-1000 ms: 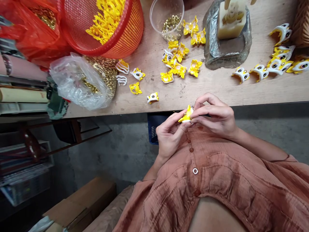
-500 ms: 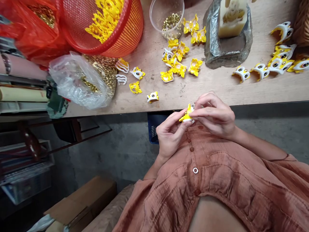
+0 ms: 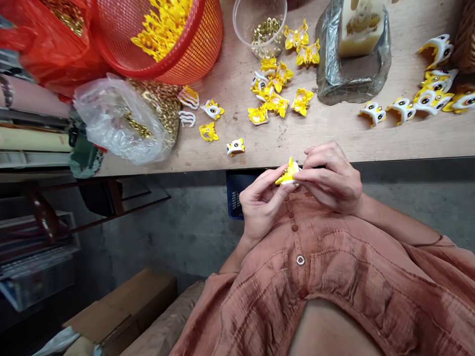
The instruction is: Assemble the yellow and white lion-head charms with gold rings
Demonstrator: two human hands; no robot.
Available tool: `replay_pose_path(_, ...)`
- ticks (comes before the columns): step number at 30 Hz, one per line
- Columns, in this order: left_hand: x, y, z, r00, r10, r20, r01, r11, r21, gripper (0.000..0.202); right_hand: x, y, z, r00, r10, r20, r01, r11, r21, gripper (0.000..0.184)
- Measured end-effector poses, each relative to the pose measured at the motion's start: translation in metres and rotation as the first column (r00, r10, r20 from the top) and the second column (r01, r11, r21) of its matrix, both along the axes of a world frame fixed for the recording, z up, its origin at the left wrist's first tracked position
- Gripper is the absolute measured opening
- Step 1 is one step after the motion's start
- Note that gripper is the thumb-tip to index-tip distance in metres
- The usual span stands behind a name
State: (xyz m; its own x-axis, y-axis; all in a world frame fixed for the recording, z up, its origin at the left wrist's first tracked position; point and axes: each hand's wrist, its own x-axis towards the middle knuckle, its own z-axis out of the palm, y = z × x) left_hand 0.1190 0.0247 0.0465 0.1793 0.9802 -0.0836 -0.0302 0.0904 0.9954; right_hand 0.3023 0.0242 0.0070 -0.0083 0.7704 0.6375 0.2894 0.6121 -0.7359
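In front of the table edge, my left hand (image 3: 261, 205) pinches a small yellow-and-white plastic animal-head piece (image 3: 288, 175) between thumb and fingers. My right hand (image 3: 330, 175) meets its right side, thumb and index fingertip closed on the white part; the other fingers are curled. A small gold bit shows on the yellow side, and the fingertips hide some of the piece. Nearest on the table is another such head (image 3: 235, 147) with a black eye. Behind it lie a yellow part (image 3: 209, 132), a white-and-yellow head (image 3: 213, 110) and white curved strips (image 3: 187, 118).
A red mesh basket (image 3: 193, 54) holds yellow parts. Beside it are a plastic bag (image 3: 118, 128) with gold pieces and a clear tub (image 3: 260, 37) of gold rings. Several assembled heads (image 3: 274, 91) lie mid-table, others (image 3: 403, 110) at right near a plastic-wrapped block (image 3: 352, 89).
My right hand's fingers have shifted slightly on the piece, and its upper fingers have lifted a little. My left hand keeps its grip. The whole view has moved slightly.
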Motion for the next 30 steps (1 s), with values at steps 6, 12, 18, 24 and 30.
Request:
replay_pose_path(6,0.0002,0.0003,0.0018,1.0,0.002,0.0,-0.002,1.0,-0.021,0.039,-0.0057,-0.0001,-0.0012,0.969,0.039,-0.244,-0.095,0.971,-0.219,0.007)
replay_pose_path(12,0.0015,0.0019,0.0019,0.999,0.04,-0.006,-0.041,0.999,-0.002,0.035,-0.0012,0.0004,-0.0039,0.998,-0.059,0.037,0.059,0.998,0.02,0.012)
replay_pose_path(18,0.0005,0.0012,-0.0008,0.999,0.052,0.005,-0.052,0.998,-0.029,0.035,0.0016,0.0008,-0.0065,0.991,-0.084,0.1,0.068,0.986,0.152,0.024)
replay_pose_path(24,-0.0023,0.0006,-0.0015,1.0,0.019,0.0,-0.019,0.999,-0.033,0.042,0.0003,-0.0006,-0.007,0.99,-0.076,0.117,0.059,0.988,0.144,0.025)
replay_pose_path(30,-0.0017,0.0014,-0.001,1.0,0.029,-0.003,-0.029,0.999,-0.039,0.04,0.004,-0.0007,-0.0055,0.982,-0.052,0.179,0.02,0.984,0.175,0.026)
